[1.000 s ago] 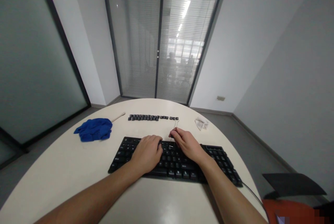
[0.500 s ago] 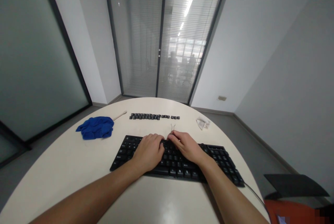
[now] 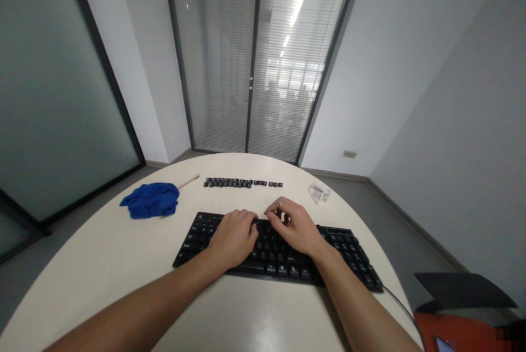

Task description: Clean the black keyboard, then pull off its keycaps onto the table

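A black keyboard lies across the near part of the round table, its cable leaving at the right. My left hand rests on its left half, fingers bent over the far edge and holding it. Above the keyboard's far middle, my right hand is raised with thumb and fingers curled toward each other. A thin wire keycap puller is in its grasp, mostly hidden by the fingers. Beyond the keyboard, loose black keycaps sit in rows.
A crumpled blue cloth lies at the left, with a pale stick-like brush beside it. A small clear plastic bag is at the right of the white table. An orange and black chair stands at the lower right.
My right hand has lifted slightly and its fingers have arched. The puller's wire ends, which pointed away past the fingertips, are now tucked into the hand. My left hand stays put.
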Demonstrator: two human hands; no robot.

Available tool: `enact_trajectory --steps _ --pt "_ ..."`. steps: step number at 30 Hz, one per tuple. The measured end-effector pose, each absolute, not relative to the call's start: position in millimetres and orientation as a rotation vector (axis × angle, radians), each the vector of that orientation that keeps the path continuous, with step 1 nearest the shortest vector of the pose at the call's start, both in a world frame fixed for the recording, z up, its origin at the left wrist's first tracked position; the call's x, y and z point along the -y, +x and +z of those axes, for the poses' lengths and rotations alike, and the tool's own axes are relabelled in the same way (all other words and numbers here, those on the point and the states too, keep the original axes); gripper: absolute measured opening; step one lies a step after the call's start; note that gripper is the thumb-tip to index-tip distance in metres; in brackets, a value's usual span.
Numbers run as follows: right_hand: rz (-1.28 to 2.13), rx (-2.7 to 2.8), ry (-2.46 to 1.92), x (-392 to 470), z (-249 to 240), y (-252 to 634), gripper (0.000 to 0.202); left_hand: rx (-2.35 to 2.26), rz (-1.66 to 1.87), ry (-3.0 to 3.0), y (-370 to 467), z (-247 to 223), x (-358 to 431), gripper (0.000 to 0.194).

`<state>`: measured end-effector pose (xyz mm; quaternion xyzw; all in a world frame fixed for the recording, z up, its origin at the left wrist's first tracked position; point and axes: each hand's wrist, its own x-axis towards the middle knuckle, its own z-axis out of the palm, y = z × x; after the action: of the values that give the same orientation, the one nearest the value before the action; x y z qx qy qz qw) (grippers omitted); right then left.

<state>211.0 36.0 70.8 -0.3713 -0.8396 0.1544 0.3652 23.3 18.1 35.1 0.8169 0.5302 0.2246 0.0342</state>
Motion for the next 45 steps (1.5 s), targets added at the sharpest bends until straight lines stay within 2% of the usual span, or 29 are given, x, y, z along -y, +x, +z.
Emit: enact_trajectory --steps 13,20,34,40,45 --pt "0.523 2.031 -1.094 -41.4 64.5 213.2 0.022 -1.620 0.682 2.519 23.5 38.0 -17.3 0.025" --pt "0.491 2.144 -1.018 -38.5 66.3 211.3 0.021 -1.632 0.672 2.524 23.7 36.8 -18.2 0.025" --pt "0.497 2.000 -1.118 -43.0 64.6 210.2 0.027 -1.611 0.682 2.512 23.7 37.5 -17.5 0.027" --pt "0.680 1.907 -1.142 -45.2 60.0 209.5 0.028 -1.351 0.712 2.561 23.5 41.5 -15.6 0.028" --pt "0.780 1.871 -1.129 -45.9 59.2 208.6 0.030 -1.311 0.730 2.560 23.7 42.4 -16.0 0.028"
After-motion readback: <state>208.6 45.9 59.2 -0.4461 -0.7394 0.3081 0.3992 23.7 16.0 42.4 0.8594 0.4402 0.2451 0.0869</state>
